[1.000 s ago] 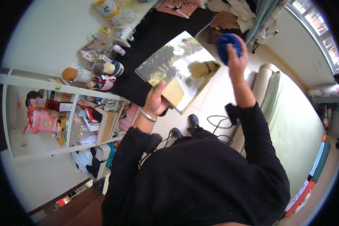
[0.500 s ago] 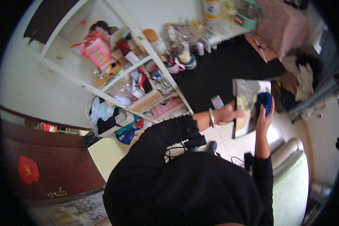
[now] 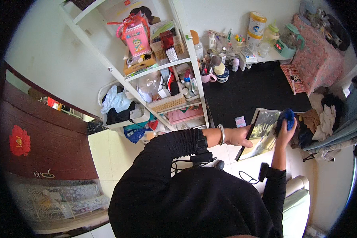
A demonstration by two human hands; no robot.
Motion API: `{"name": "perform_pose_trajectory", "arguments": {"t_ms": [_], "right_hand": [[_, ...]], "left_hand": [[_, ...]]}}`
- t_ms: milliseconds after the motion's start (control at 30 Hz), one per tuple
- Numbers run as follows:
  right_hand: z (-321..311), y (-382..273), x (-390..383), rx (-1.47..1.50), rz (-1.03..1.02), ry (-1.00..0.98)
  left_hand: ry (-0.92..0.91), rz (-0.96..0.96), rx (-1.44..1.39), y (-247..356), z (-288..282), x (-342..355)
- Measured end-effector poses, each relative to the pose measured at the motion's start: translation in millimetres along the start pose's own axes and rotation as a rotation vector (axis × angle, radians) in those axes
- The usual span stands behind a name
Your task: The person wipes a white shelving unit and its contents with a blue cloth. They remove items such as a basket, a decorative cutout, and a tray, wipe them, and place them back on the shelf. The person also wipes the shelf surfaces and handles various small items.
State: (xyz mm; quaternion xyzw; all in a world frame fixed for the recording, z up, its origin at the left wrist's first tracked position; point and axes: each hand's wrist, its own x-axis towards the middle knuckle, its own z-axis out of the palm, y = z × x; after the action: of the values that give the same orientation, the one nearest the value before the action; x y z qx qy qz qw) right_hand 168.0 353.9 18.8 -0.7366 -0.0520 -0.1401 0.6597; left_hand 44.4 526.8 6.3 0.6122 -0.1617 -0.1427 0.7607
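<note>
A framed picture (image 3: 262, 129) with a dark edge is held tilted in front of me. My left hand (image 3: 238, 137), a silver bangle at its wrist, grips the frame's left edge with the thumb on the front. Bunched in my right hand (image 3: 284, 137) is a dark blue cloth (image 3: 287, 117), which lies against the picture's upper right edge. Part of that edge is hidden behind the cloth and fingers.
Beyond the picture stands a black table (image 3: 254, 87) with jars and a small card. A white shelf (image 3: 123, 81) full of goods rises at left, beside a laundry basket (image 3: 135, 116). Heaped clothes (image 3: 325, 115) and a light-coloured seat (image 3: 295, 210) are at right.
The cloth has shifted from the picture's right part out to its upper right edge. The picture leans more to the right. My view has turned, so the shelf and table appear further right.
</note>
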Motion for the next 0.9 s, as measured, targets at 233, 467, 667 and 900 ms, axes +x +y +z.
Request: {"name": "perform_pose_trajectory", "arguments": {"t_ms": [233,467,667,900], "right_hand": [[54.4,-26.0,-57.8,-0.281,-0.734,-0.471],[54.9,3.8,22.2,-0.059,-0.203,0.018],[87.7,-11.4,-86.5,0.017,-0.62,-0.411],[84.3,-54.1,-7.3,-0.16,-0.142,-0.055]], "left_hand": [[0.053,-0.021,0.007,7.0,-17.6,-11.6],[0.14,-0.061,-0.169,11.6,-15.6,-39.9],[0.28,0.099,-0.465,18.1,-45.5,-42.2],[0.297,0.072,-0.645,26.2,-40.7,-45.7]]}}
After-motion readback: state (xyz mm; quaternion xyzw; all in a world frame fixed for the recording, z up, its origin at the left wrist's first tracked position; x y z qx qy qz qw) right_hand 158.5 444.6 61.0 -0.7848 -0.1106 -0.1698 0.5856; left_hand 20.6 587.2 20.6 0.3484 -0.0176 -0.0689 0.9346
